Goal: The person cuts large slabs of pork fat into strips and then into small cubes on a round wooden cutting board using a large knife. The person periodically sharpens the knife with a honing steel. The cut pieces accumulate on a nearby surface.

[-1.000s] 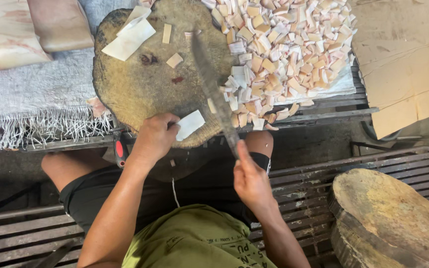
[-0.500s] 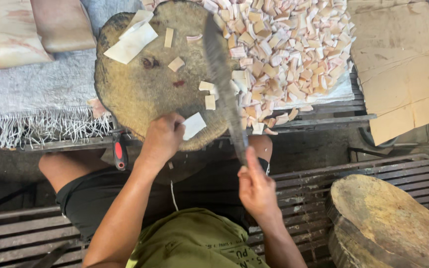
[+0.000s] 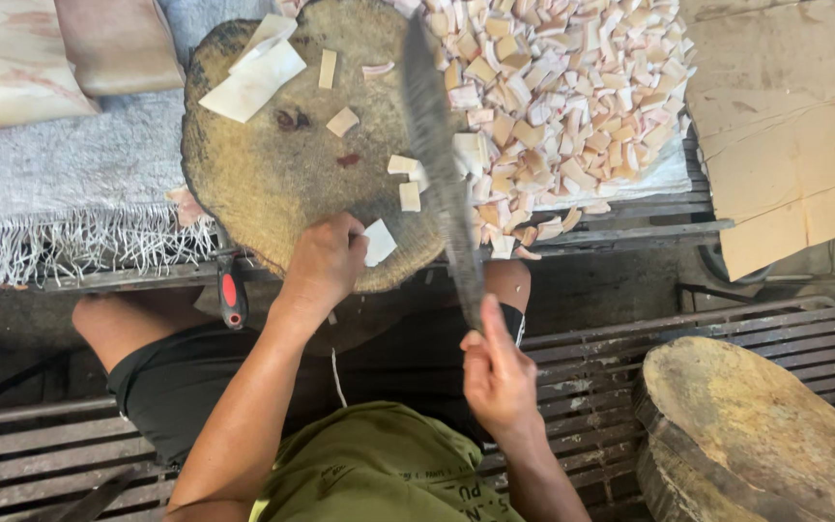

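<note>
My right hand (image 3: 497, 375) grips the handle of a long dark cleaver (image 3: 440, 159), its blade raised over the right side of a round wooden chopping block (image 3: 282, 164). My left hand (image 3: 326, 259) pins a flat white slab piece (image 3: 377, 242) against the block's near edge. Two small cut white pieces (image 3: 406, 184) lie on the block beside the blade. Larger white slabs (image 3: 255, 72) rest at the block's far left. A big pile of cut white and pinkish pieces (image 3: 562, 106) lies to the right of the block.
Patterned sacks (image 3: 12, 68) and a fringed grey cloth (image 3: 70, 213) lie to the left. Cardboard sheets (image 3: 785, 135) sit at the right. A second round wooden block (image 3: 756, 435) rests on the slatted bench (image 3: 582, 358) at lower right. A red-handled tool (image 3: 231, 295) pokes out below the block.
The cleaver came down and cut small pieces off the white slab, then swung right and lifted. My left hand stayed on the slab at the block's near edge.
</note>
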### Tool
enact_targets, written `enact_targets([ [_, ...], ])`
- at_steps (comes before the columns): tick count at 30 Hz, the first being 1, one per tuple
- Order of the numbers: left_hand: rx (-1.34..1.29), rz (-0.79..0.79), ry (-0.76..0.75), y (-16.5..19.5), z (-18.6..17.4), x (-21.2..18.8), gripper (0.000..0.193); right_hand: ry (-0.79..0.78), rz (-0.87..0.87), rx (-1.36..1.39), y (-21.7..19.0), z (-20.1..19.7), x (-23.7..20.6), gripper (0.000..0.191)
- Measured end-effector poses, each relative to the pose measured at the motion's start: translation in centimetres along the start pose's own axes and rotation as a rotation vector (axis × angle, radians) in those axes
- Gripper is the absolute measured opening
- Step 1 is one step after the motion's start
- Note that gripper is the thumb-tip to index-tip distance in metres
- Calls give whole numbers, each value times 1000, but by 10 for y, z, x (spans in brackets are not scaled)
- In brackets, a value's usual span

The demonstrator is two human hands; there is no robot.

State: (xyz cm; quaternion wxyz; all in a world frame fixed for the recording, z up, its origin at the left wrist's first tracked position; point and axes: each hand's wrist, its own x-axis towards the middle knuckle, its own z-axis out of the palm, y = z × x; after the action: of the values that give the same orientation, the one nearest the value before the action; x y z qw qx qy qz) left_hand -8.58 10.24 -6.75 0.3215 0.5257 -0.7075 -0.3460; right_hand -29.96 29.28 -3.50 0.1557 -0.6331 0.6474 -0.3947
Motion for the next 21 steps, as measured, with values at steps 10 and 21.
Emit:
enact_targets([
  [10,49,-9,-81,0,-19,-6,14,-245,-20,-111,-1,19,15,63],
  [21,370,144,450,-39,-70,72,46,-377,137,-79,-1,0,17,59],
])
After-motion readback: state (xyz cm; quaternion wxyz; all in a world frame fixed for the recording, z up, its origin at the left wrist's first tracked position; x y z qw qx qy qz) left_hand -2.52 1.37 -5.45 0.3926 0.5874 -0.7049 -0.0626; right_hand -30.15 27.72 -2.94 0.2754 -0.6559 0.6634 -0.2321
